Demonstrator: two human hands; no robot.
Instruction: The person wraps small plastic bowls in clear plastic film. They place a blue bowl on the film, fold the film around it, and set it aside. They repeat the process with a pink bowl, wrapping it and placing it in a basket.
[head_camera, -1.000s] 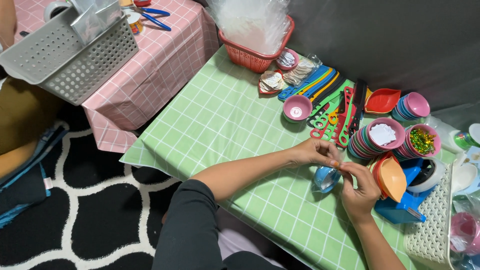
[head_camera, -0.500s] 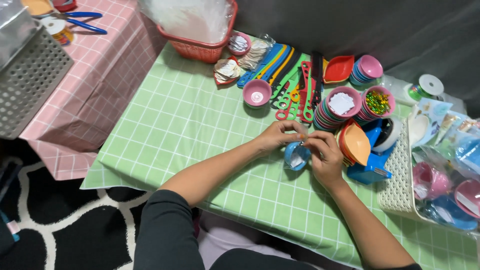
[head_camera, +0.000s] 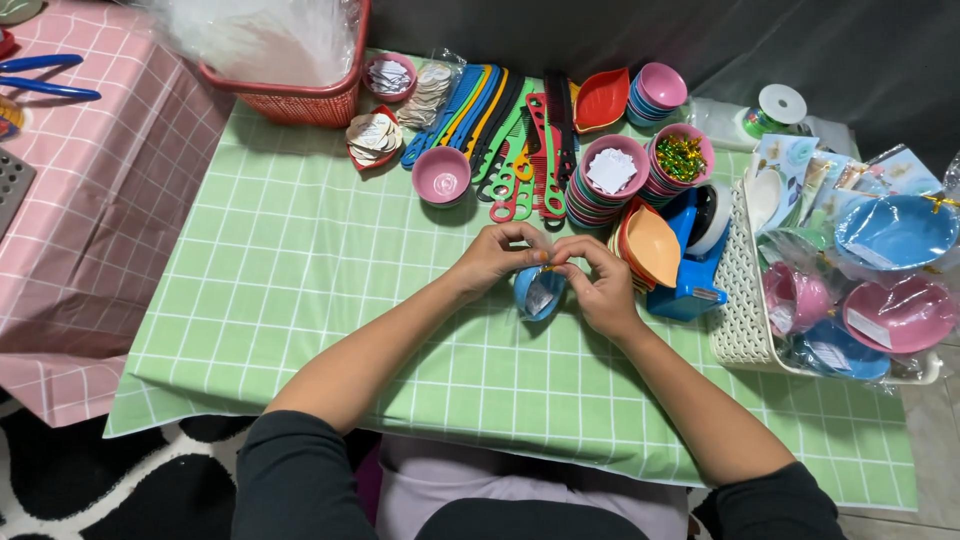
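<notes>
A green checked tablecloth (head_camera: 300, 300) covered the table across the middle of the frame, and a pink checked cloth (head_camera: 90, 220) lay over another table at the left edge. At the top, left of centre, stood a red basket (head_camera: 290, 95) filled with clear plastic bags. At the right edge a white basket (head_camera: 745, 300) held wrapped bowls in blue and pink. Above the centre lay a fan of coloured combs (head_camera: 500, 120), and right of them two stacks of small bowls (head_camera: 640, 175), one topped with white slips, the other with shiny bits. A single pink bowl (head_camera: 441, 175) sat left of the combs. An orange bowl (head_camera: 652, 245) leaned against a blue holder (head_camera: 685, 285), just right of the hands. In the centre of the frame, the left hand (head_camera: 495, 258) and the right hand (head_camera: 600, 285) met over a small blue bowl wrapped in clear plastic (head_camera: 538, 293), which was held just above the green cloth. Both hands were closed, their fingertips pinching the gathered top of the wrapping, where a bit of gold tie (head_camera: 546, 268) showed between them.
</notes>
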